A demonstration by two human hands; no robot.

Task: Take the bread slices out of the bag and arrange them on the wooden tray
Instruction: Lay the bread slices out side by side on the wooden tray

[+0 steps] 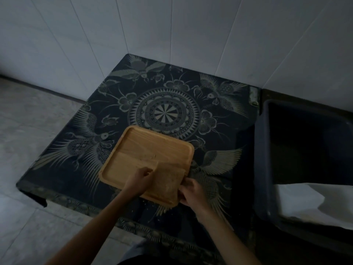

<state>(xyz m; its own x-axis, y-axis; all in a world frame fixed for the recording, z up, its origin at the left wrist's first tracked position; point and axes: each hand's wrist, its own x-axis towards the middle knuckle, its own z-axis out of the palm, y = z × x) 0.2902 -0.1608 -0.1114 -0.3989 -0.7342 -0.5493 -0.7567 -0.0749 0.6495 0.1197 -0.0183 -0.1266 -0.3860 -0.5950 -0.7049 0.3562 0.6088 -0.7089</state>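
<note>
Both hands pinch one tan square bread slice [169, 180] over the light wooden tray's [145, 144] near-right corner: left hand [140, 177] on its left edge, right hand [188, 190] on its right. Risk: soft slice could tear or overhang the rim w/ uneven release.

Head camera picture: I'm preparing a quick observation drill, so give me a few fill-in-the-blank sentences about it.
1. The bread slice lies on the ____ tray.
2. Both hands, left and right, touch the ____.
3. The tray sits on a table with a dark ____ cloth.
4. The dark bin stands to the tray's ____.

Answers: wooden; bread slice; patterned; right
</note>
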